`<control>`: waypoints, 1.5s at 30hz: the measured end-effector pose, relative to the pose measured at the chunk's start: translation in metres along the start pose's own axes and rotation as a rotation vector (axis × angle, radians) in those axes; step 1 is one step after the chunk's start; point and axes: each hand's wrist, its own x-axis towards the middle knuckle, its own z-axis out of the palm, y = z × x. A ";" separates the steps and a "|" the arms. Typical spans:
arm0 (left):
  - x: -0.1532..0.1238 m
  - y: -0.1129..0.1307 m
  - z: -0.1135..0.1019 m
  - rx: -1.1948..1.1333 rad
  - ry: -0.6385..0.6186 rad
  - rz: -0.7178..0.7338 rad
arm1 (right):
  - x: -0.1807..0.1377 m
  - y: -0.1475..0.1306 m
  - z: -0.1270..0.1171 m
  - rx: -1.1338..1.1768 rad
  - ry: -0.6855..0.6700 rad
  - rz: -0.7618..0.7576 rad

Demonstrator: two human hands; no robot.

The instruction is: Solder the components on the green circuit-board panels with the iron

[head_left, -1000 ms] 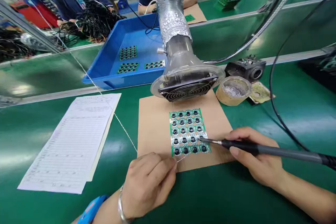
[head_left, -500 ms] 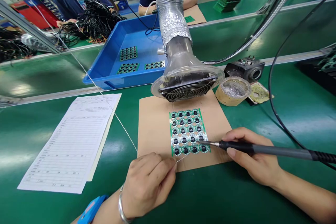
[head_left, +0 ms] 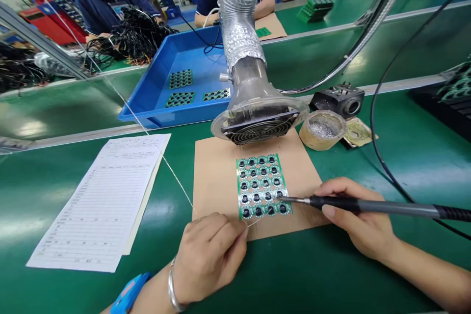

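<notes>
A panel of small round green circuit boards point(head_left: 260, 185), each with a black blob, lies on a cardboard sheet point(head_left: 213, 171). My right hand point(head_left: 362, 223) grips a soldering iron point(head_left: 399, 208) like a pen from the right. Its tip reaches the panel's right side, near the second row from the front; I cannot tell whether it touches. Pinched in my left hand point(head_left: 213, 257) is a thin solder wire point(head_left: 253, 223), whose end points over the front row. The same strand runs up and left behind the hand. Its free end is hard to make out.
A fume extractor hood point(head_left: 261, 113) hangs just behind the panel. Behind it stands a blue bin point(head_left: 165, 120) with several board panels. At right are a tin of solder dross point(head_left: 322, 130) and an iron stand point(head_left: 340, 100). Paper sheets point(head_left: 99, 201) lie left. Two people sit opposite.
The view has shifted slightly, so the background sits a little lower. Both hands keep their grips, and the iron's tip stays around the same spot on the panel.
</notes>
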 end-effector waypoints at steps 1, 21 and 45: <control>0.002 0.002 -0.001 -0.010 -0.005 0.000 | 0.000 0.000 -0.002 0.004 0.007 0.020; 0.019 0.010 0.016 0.115 -0.018 0.071 | -0.001 0.009 -0.013 -0.058 0.030 0.026; 0.017 0.008 0.018 0.099 -0.009 0.065 | 0.000 0.006 -0.013 -0.084 -0.013 0.009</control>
